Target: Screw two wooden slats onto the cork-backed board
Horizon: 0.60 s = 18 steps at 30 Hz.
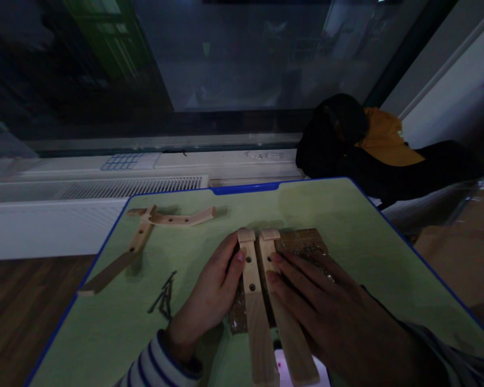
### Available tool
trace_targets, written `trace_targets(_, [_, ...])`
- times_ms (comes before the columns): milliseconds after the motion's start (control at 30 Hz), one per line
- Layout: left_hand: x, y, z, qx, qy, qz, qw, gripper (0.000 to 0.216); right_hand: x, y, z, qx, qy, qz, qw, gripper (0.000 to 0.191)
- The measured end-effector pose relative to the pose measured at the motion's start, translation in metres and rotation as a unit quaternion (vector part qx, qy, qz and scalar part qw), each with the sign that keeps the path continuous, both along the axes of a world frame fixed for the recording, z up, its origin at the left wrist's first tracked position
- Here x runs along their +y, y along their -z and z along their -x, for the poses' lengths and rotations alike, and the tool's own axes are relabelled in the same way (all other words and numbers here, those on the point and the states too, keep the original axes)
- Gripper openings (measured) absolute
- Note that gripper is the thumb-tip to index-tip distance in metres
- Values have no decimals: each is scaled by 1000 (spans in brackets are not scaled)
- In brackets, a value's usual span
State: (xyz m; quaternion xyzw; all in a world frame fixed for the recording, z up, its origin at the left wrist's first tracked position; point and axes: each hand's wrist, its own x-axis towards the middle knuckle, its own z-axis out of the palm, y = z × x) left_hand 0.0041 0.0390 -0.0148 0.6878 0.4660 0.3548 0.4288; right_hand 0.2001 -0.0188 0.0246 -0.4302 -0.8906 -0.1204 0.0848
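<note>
Two bent wooden pieces with drilled holes lie side by side, their capped ends pointing away from me. My left hand (215, 285) grips the left wooden piece (255, 312), thumb on its face near the upper hole and fingers behind the edge. On the right wooden piece (288, 322), my right hand (322, 301) has its fingertips near a hole; its thumb is hidden. Under both pieces is a brown block (302, 239) that looks wrapped in clear film. Part of a lit phone screen (320, 371) shows below them.
Several dark screws (164, 298) lie on the green table (306, 204) left of my left hand. Two similar wooden pieces (139, 236) rest together at the far left. A radiator (97, 193) and window stand beyond, with dark items and an orange cap (387, 137) at right.
</note>
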Motion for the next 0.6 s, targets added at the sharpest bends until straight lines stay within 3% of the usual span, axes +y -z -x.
trace_targets(600, [-1, -1, -1, 12, -3, -4, 1000, 34, -1, 2, -1, -8, 5, -14, 1000, 39])
